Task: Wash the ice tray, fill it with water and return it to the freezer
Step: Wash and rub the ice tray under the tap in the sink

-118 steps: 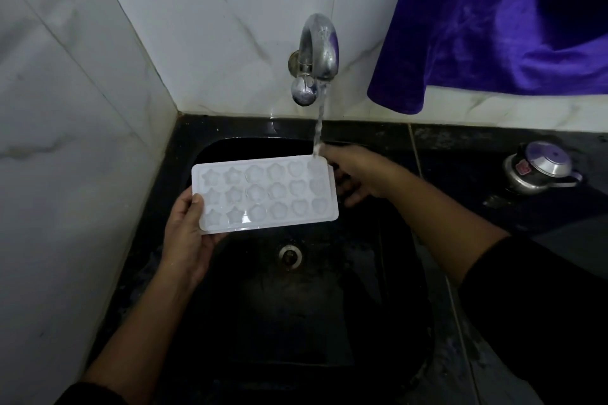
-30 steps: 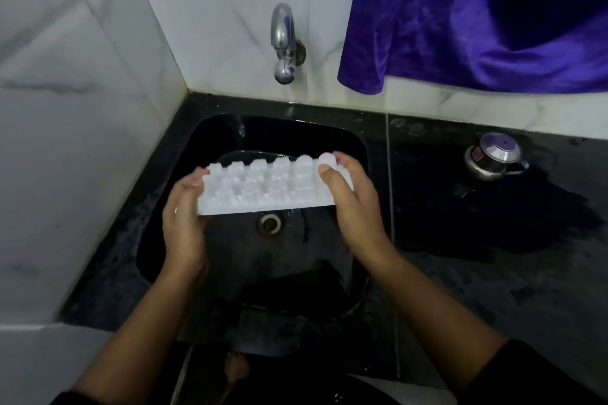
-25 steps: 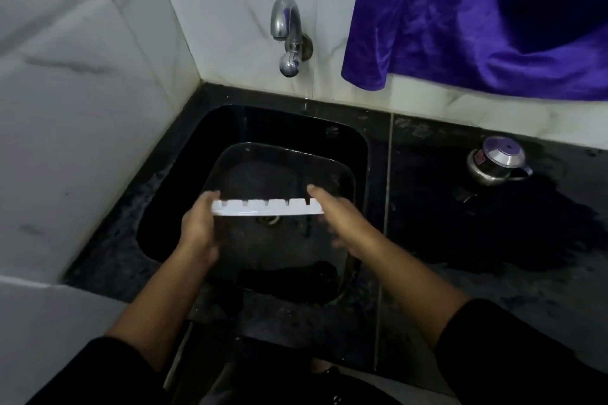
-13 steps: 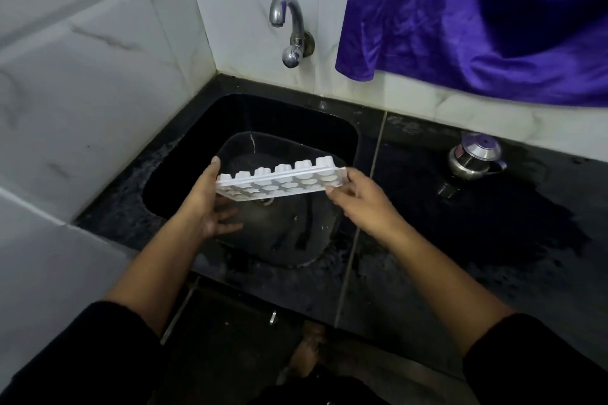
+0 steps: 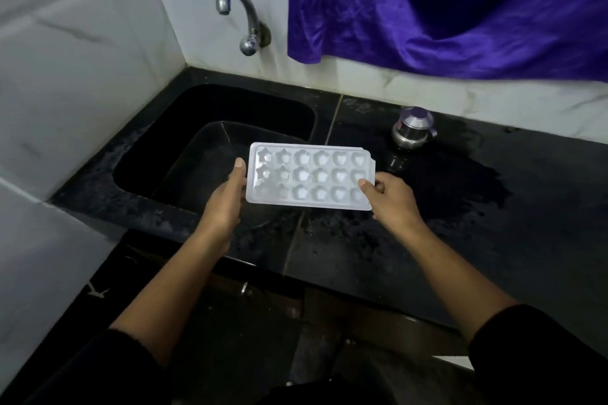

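Over the seam between the black sink (image 5: pixel 263 108) and the dark wet tabletop (image 5: pixel 493 240), the white ice tray (image 5: pixel 311 179) is held level and cells-up, clear of both surfaces. The left hand (image 5: pixel 227 197) takes its left short edge, thumb lying on the rim; the right hand (image 5: pixel 393 199) pinches the near right corner, thumb on top. The fingers of both hands are tucked under the tray and out of sight, so how far they reach beneath cannot be told. The tray looks like thin moulded plastic: light, somewhat flexible, and probably slick with water, so it is likely to twist and spill if carried by one corner. A hold on the two short edges, kept flat, seems the safest way to carry it. Whether the star- and heart-shaped cells hold water is hard to make out; they shine, but no waterline shows. No stream is visible at the tap (image 5: pixel 243 16). The sink's bottom is lost in darkness, with only the faint outline of an inner basin visible. A purple cloth (image 5: pixel 444 10) hangs over the wall, cut off at the top and right edges, and a small steel vessel (image 5: pixel 413 128) stands near the wall. No freezer is in view.
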Action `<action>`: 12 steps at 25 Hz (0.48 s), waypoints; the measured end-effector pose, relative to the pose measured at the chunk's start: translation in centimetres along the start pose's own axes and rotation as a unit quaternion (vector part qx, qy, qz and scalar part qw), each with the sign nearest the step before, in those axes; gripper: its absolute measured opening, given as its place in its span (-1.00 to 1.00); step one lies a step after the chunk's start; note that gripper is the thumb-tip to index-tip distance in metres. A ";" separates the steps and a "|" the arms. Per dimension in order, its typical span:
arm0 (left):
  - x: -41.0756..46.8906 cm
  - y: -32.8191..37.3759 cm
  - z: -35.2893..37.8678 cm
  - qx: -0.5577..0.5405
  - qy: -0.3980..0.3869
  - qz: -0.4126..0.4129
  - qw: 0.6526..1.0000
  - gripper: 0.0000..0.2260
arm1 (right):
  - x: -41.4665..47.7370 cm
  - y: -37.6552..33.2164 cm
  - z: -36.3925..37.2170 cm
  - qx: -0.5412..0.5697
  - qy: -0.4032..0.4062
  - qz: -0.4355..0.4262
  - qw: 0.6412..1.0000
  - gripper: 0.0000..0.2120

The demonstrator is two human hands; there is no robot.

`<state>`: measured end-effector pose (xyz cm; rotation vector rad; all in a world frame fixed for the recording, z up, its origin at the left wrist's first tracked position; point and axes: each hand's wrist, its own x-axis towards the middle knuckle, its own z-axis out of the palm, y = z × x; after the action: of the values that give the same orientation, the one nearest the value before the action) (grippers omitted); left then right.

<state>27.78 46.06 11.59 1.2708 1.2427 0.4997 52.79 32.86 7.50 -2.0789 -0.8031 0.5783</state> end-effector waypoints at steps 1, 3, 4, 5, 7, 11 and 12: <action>-0.2 -0.3 1.2 0.012 -0.008 0.016 1.000 -0.49 | 0.0 0.8 -1.0 -0.002 0.005 0.005 1.000 -0.78; -0.3 -0.9 3.8 0.035 -0.024 0.036 0.998 -0.48 | 0.5 2.7 -3.1 -0.009 0.013 0.019 1.000 -0.81; -0.1 -1.3 5.0 0.044 -0.029 0.043 0.998 -0.47 | 0.8 3.6 -4.2 -0.015 0.014 0.026 0.999 -0.82; 0.0 -1.7 6.3 0.051 -0.034 0.049 0.997 -0.45 | 1.2 4.7 -5.2 -0.021 0.013 0.033 0.999 -0.84; 0.5 -2.6 8.9 0.075 -0.040 0.059 0.995 -0.41 | 2.1 6.9 -7.2 -0.044 0.006 0.045 0.998 -0.85; 1.1 -4.0 14.5 0.145 -0.004 0.125 0.982 -0.51 | 4.6 10.8 -11.0 -0.092 -0.031 0.062 0.993 -0.81; 1.3 -4.4 15.5 0.175 0.004 0.148 0.973 -0.49 | 5.1 11.5 -11.4 -0.107 -0.038 0.062 0.992 -0.81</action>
<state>40.44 39.19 4.34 1.7702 1.1871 0.5117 67.47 25.16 3.92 -2.3278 -0.8146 0.6671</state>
